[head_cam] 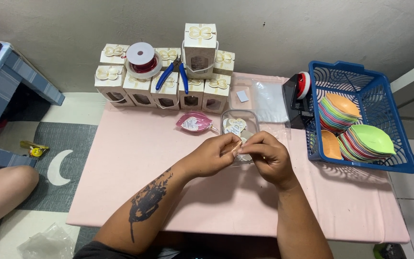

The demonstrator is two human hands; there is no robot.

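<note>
A small pale tag (238, 145) is pinched between the fingertips of the left hand (215, 156) and the right hand (266, 157), both closed on it, just in front of a clear plastic tub (254, 115). Heart-shaped paper tags (235, 125) are held in that tub; their number cannot be told. Left of the tub one pink leaf-shaped dish (193, 122) is laid. Behind the tub cream gift boxes (191, 79) are stacked, roughly ten, with one red ribbon spool (142, 60) and blue-handled pliers (174, 73) on them. Right of the tub, stacked coloured leaf dishes (358, 134) are held in a blue basket (398, 144).
</note>
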